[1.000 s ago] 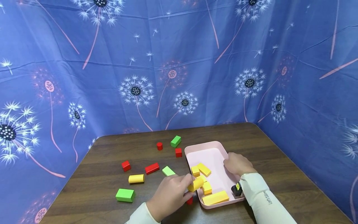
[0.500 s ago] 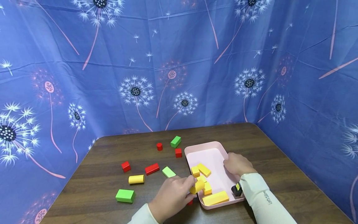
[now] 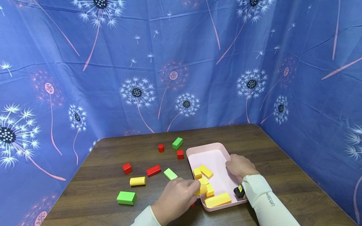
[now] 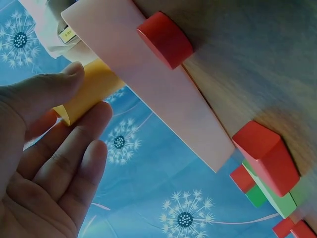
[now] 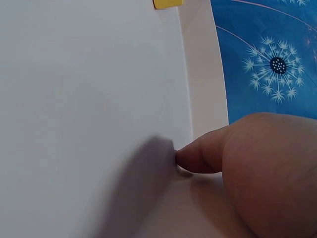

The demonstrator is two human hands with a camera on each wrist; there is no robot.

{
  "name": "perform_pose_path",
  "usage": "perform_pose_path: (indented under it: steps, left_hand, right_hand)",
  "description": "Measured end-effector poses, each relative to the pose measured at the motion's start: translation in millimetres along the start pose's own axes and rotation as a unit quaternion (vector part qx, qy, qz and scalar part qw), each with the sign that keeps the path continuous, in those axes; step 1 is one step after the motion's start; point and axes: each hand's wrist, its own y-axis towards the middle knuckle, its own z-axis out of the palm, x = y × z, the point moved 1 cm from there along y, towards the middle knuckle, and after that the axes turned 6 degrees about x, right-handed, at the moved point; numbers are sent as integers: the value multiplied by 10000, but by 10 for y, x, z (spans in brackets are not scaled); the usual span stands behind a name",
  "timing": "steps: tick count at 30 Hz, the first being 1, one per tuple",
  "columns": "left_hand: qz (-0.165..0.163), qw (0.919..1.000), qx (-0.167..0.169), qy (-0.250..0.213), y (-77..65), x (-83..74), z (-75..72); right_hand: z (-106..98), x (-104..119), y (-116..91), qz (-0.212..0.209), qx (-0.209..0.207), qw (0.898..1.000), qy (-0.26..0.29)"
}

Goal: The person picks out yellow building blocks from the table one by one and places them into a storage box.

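My left hand (image 3: 176, 197) pinches a yellow cylinder (image 4: 94, 84) between thumb and fingers. In the head view it is over the near left edge of the pink tray (image 3: 207, 147). On the tray's far side, my right hand (image 3: 241, 165) grips the right wall, its thumb (image 5: 200, 154) pressed against the inside. Several yellow blocks lie in the tray, among them a long block (image 3: 217, 200) at the near end and a smaller block (image 3: 206, 171) by the left wall. A red cylinder (image 4: 165, 39) stands just outside the tray, mostly hidden behind my left hand in the head view.
Left of the tray are a yellow cylinder (image 3: 138, 181), a green block (image 3: 126, 198), a red block (image 3: 153, 170), a light green block (image 3: 170, 174) and a red cube (image 3: 127, 168). Farther back sit a red cylinder (image 3: 161, 148), a green block (image 3: 177, 143) and another red cube (image 3: 180, 154).
The left hand has shifted slightly right with the yellow cylinder, bringing it farther over the tray's edge. The right hand and tray stay where they were.
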Motion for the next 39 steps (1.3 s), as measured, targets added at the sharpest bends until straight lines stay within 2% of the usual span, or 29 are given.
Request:
perform_pose_path:
  steps: [8, 23, 31, 39]
  left_hand:
    - [127, 9998, -7, 174, 22, -28, 23]
    - [403, 9983, -294, 309, 98, -77, 42]
    - [448, 9985, -116, 294, 114, -107, 47]
    - [501, 9968, 220, 587, 102, -125, 134]
  right_hand:
    - [0, 1, -7, 29, -19, 10000, 46]
    - [-8, -2, 13, -32, -36, 10000, -85]
    - [-16, -6, -7, -19, -33, 10000, -66]
    - [-25, -7, 0, -47, -53, 9999, -120]
